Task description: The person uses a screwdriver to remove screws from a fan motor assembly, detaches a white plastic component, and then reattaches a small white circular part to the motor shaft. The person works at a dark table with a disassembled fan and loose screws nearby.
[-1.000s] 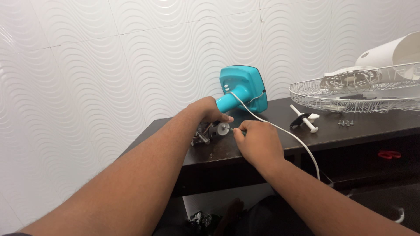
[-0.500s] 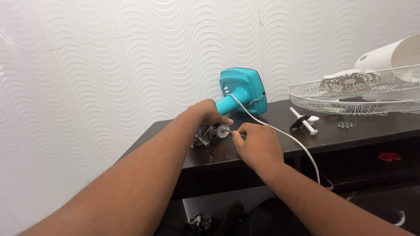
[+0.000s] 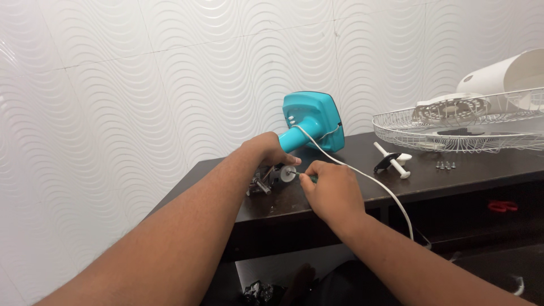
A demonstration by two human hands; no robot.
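Note:
A teal fan stand (image 3: pixel 310 122) lies on its side on the dark table (image 3: pixel 453 177), its base toward the wall. My left hand (image 3: pixel 266 150) grips the stand's neck end, above a small metal motor part (image 3: pixel 265 181) with a white round piece (image 3: pixel 287 174). My right hand (image 3: pixel 331 190) is closed on a thin green-handled tool (image 3: pixel 303 176) whose tip points at that white piece. A white power cord (image 3: pixel 362 175) runs from the stand over my right hand and off the table's front edge.
A white wire fan guard (image 3: pixel 459 127) rests at the table's right, with a white fan body (image 3: pixel 504 76) behind it. A black and white spindle piece (image 3: pixel 391 160) and several small screws (image 3: pixel 445 165) lie near it. Red scissors (image 3: pixel 501 206) sit on a lower shelf.
Both hands stay at the motor part with only slight shifts; nothing was picked up or let go.

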